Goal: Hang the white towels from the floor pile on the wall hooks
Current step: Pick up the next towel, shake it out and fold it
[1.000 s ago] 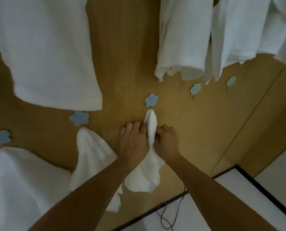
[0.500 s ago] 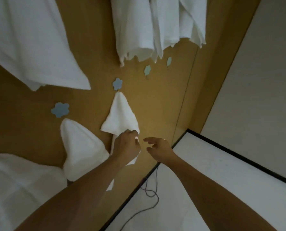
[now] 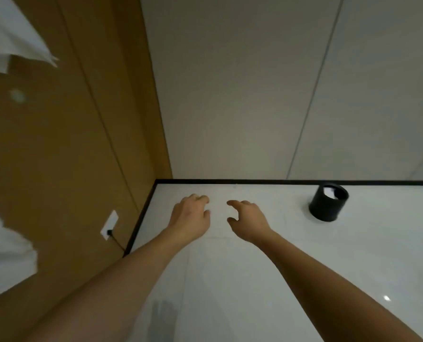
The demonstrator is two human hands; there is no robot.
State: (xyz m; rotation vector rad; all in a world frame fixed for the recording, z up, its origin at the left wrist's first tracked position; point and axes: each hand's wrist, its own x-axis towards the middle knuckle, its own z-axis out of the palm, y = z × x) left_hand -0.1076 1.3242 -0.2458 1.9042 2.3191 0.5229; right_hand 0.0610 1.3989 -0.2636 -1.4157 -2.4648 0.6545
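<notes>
Both my hands hang in front of me over the white floor, holding nothing. My left hand [image 3: 190, 217] has loosely curled fingers. My right hand [image 3: 247, 219] is relaxed, with thumb and fingers apart. A white towel [image 3: 13, 38] hangs on the wooden wall at the upper left edge, and another white towel [image 3: 4, 253] shows at the lower left edge. A pale flower-shaped hook [image 3: 17, 96] is blurred on the wood. The floor pile is out of view.
A black round bin [image 3: 327, 202] with white paper inside stands on the floor at the right by the grey wall. A wall socket [image 3: 110, 224] with a black cord sits low on the wooden wall [image 3: 65, 156]. A black baseboard [image 3: 255, 181] edges the floor.
My hands have let go of the small towel on its hook and drawn away from the wall. The view has swung right, from the wooden wall to the floor corner and bin.
</notes>
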